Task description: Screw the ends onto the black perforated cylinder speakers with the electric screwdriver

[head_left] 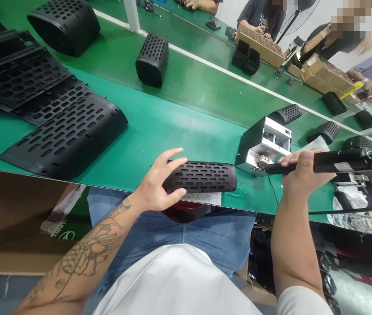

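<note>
My left hand (pixel 158 183) grips one end of a black perforated cylindrical housing (pixel 205 176) that lies along the near edge of the green table (pixel 173 118). My right hand (pixel 299 170) is closed around a black electric screwdriver (pixel 340 161) held level, its tip pointing left toward a small black and white feeder box (pixel 264 144). The screwdriver tip is just right of the housing's free end and apart from it.
Flat black perforated panels (pixel 64 131) are stacked at the left. Rolled black housings (pixel 152 59) stand further back and others lie at the right. Other people work at cardboard boxes (pixel 327 74) on the far side. A brown cardboard carton (pixel 15 218) sits under the table.
</note>
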Tool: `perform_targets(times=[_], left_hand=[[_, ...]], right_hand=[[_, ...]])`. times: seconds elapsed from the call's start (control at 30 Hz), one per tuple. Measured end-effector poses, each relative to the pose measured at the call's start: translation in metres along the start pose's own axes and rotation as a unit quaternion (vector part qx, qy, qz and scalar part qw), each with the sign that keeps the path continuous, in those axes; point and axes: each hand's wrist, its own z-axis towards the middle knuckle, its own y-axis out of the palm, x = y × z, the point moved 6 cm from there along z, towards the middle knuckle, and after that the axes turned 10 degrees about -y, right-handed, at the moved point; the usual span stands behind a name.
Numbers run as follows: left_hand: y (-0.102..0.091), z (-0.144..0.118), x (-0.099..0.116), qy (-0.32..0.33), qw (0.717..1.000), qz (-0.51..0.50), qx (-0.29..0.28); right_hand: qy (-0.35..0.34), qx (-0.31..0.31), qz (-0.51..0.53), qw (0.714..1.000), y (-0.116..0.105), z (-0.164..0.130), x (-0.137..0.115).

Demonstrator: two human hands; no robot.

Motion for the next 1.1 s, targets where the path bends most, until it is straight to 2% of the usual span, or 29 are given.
perform_targets(times=[0.07, 0.17, 0.27, 0.37, 0.47, 0.6, 0.7, 0.87, 1.1], left_hand=[[0.005, -0.007, -0.021, -0.033, 0.999, -0.032, -0.026], [0.016, -0.015, -0.041, -0.059, 0.994, -0.075, -0.055], [0.023, -0.018, -0.047, -0.056, 0.992, -0.099, -0.049], [0.025, -0.017, -0.045, -0.041, 0.992, -0.113, -0.048], [0.024, -0.015, -0.042, -0.037, 0.99, -0.12, -0.057], [0.024, -0.014, -0.039, -0.037, 0.988, -0.136, -0.059], [0.024, -0.013, -0.039, -0.016, 0.987, -0.157, -0.044], [0.027, -0.013, -0.042, -0.004, 0.983, -0.181, -0.037], [0.029, -0.015, -0.041, -0.023, 0.983, -0.179, -0.039]], right_hand=[[0.018, 0.005, 0.016, 1.0, -0.001, -0.002, -0.018], [0.041, -0.045, 0.107, 0.992, 0.01, -0.007, -0.056], [0.078, -0.132, 0.239, 0.959, 0.04, -0.026, -0.096], [0.104, -0.182, 0.308, 0.928, 0.08, -0.05, -0.122], [0.11, -0.207, 0.321, 0.918, 0.113, -0.065, -0.123], [0.103, -0.256, 0.339, 0.899, 0.134, -0.068, -0.11], [0.104, -0.276, 0.356, 0.887, 0.141, -0.071, -0.109], [0.14, -0.237, 0.329, 0.903, 0.145, -0.083, -0.115], [0.114, -0.267, 0.336, 0.896, 0.149, -0.088, -0.118]])
